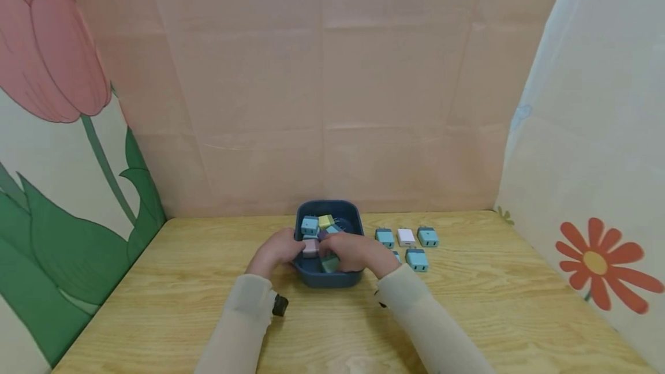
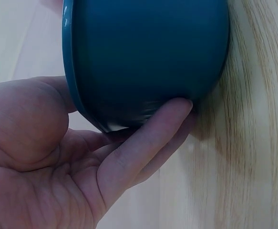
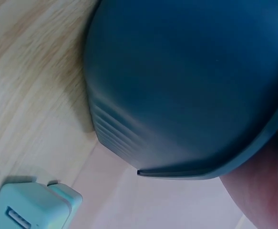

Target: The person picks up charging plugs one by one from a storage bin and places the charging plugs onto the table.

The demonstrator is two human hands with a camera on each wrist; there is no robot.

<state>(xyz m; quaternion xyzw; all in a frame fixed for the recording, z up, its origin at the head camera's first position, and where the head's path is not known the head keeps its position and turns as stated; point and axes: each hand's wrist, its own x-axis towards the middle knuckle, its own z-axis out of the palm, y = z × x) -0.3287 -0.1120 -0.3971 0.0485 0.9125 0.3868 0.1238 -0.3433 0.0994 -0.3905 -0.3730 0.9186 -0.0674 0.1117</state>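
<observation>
A dark blue plastic bin (image 1: 332,280) holds several small charger plugs: light blue (image 1: 309,225), yellow (image 1: 325,221), pink (image 1: 310,248), purple and green (image 1: 329,263). My left hand (image 1: 281,247) grips the bin's left side. In the left wrist view its fingers (image 2: 143,143) lie along the outer wall, with the thumb over the rim. Over the right rim, my right hand (image 1: 349,251) reaches down among the plugs, close to the purple and green ones. Its fingertips are mostly hidden, and the right wrist view shows only part of that hand behind the bin wall (image 3: 186,86).
Right of the bin, several plugs lie on the wooden table (image 1: 182,305): light blue ones (image 1: 428,237) and a white one (image 1: 406,238). One is partly hidden by my right wrist. A pinkish cloth (image 1: 322,103) hangs behind, with printed sheets at both sides.
</observation>
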